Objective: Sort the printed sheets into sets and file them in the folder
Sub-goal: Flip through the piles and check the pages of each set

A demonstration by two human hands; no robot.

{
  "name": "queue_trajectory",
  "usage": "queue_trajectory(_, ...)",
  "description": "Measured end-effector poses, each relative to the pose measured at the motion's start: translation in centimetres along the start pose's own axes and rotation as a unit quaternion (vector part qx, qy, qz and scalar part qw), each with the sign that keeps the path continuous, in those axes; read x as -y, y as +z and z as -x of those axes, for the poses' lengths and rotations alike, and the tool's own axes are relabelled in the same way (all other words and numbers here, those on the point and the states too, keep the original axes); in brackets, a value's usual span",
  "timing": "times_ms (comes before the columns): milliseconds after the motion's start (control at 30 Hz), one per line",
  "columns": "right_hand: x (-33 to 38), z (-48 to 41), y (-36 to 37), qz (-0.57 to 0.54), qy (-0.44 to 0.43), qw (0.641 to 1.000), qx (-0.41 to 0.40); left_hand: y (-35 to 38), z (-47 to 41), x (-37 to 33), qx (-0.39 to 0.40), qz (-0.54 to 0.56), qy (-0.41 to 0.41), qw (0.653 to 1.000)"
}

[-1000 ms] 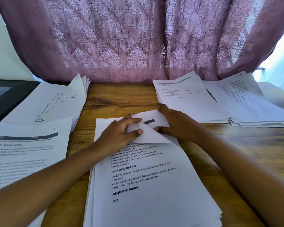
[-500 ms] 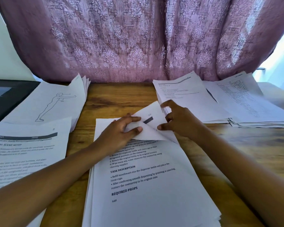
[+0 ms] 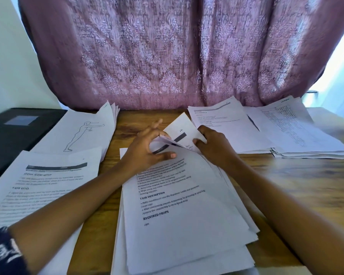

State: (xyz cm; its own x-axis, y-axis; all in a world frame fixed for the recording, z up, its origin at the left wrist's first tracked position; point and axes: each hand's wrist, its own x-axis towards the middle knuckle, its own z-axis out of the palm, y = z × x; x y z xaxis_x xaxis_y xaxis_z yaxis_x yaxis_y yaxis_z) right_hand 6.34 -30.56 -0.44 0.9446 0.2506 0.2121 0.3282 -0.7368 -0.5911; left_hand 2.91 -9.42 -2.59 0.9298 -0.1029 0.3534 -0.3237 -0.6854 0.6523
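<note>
Lifted higher than a second ago, the top sheets [image 3: 182,131] are curling further back at the far corner, with more of them fanning apart. They belong to the centre stack [image 3: 183,231], which is lying nearest, print up, on the wooden table [image 3: 290,187]. Left hand [image 3: 145,149] is pinching the peeled corners between thumb and curled index, other fingers sticking up loose. Right hand [image 3: 213,144] is gripping the folded-back flap from the right, fingers curled on its edge. Near-left stack [image 3: 44,181] is lying just beside. Behind it, figure-drawing stack [image 3: 81,132] is overlapping the black folder [image 3: 12,133], lying flat far left. Two right stacks [image 3: 228,130] [image 3: 300,133] are overlapping each other. Pink curtain [image 3: 167,56] is hanging behind.
</note>
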Motion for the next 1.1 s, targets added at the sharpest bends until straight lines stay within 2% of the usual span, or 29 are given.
queue_trajectory(133,0.3,0.5,-0.2,0.017,-0.018,0.999,-0.048,0.7,-0.3,0.8,-0.046,0.007,0.030,0.998)
queue_trajectory(200,0.0,0.4,-0.8,0.023,-0.021,0.996,-0.086,1.2,-0.5,1.7,-0.045,-0.030,-0.008,0.999)
queue_trajectory(300,-0.8,-0.2,-1.6,-0.009,-0.023,0.989,-0.146,1.5,-0.4,2.7,0.007,-0.129,-0.091,0.987)
queue_trajectory(400,-1.3,-0.7,-2.6,0.005,-0.058,0.974,-0.219,1.7,-0.1,3.0,0.045,-0.185,-0.096,0.977)
queue_trajectory(567,-1.1,-1.5,-5.4,0.088,-0.125,0.919,-0.364,2.3,-0.2,2.7,0.128,-0.270,-0.144,0.943)
queue_trajectory(667,0.6,-2.1,-7.4,0.098,-0.170,0.887,-0.418,2.1,-0.6,2.2,0.169,-0.283,-0.166,0.929)
queue_trajectory(800,4.5,-2.7,-11.1,0.093,-0.222,0.848,-0.472,1.9,-0.9,1.9,0.186,-0.279,-0.190,0.923)
queue_trajectory(867,6.4,-2.7,-12.6,0.071,-0.233,0.839,-0.486,1.6,-1.1,1.2,0.146,-0.245,-0.187,0.940)
queue_trajectory(967,8.2,-2.6,-13.8,0.017,-0.235,0.834,-0.498,-0.5,-2.2,-2.0,0.005,-0.024,-0.175,0.984)
queue_trajectory(1033,9.0,-2.4,-13.9,-0.033,-0.235,0.839,-0.491,-3.0,-3.6,-4.0,-0.053,0.138,-0.174,0.974)
queue_trajectory(1100,9.9,-2.2,-13.3,-0.120,-0.229,0.847,-0.465,-5.4,-4.3,-5.5,-0.125,0.222,-0.126,0.959)
